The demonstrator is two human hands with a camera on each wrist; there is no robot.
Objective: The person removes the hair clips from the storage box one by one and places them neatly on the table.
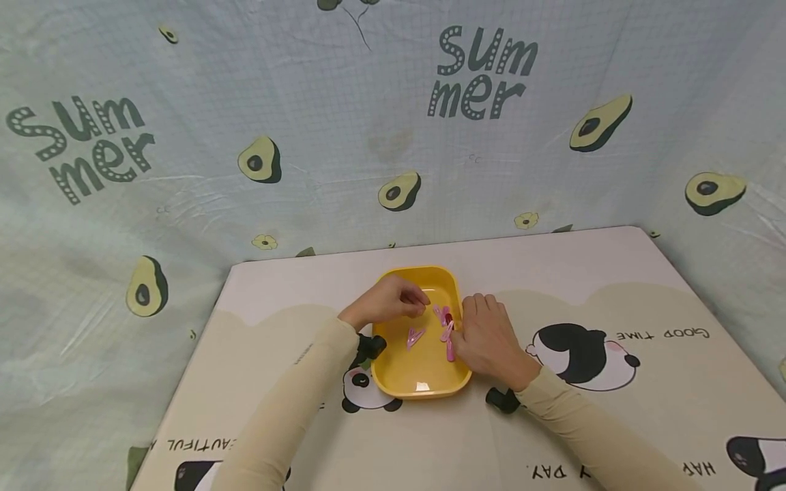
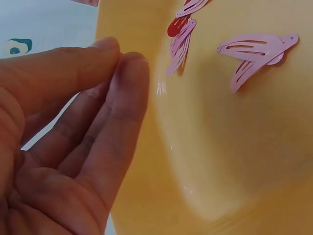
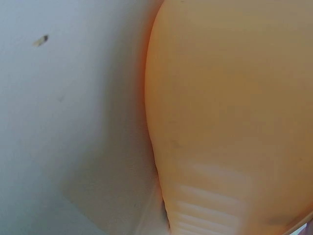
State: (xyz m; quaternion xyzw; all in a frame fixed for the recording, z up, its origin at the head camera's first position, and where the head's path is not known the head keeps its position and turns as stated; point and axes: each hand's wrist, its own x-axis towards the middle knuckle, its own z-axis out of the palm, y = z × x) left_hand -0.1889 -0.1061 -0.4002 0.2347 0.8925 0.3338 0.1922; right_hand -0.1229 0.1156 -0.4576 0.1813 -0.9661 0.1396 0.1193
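A yellow tray (image 1: 399, 378) holds several pink snap hair clips. One open pink hair clip (image 1: 414, 337) lies apart near the middle, shown larger in the left wrist view. Along the right wall is a cluster of pink clips (image 1: 450, 350) with a red hair clip (image 1: 449, 318) among them. Over the tray's left side hovers my left hand (image 1: 393, 300), thumb tip meeting a fingertip, with nothing visible between them. My right hand (image 1: 491, 337) grips the tray's right rim, thumb toward the clips. The right wrist view shows mostly the tray's yellow wall (image 3: 220, 107), no hand.
Beneath the tray spreads a table cover (image 1: 430, 450) printed with pandas and words. A hanging cloth (image 1: 331, 109) with avocados and lettering rises behind the table's far edge and along its sides.
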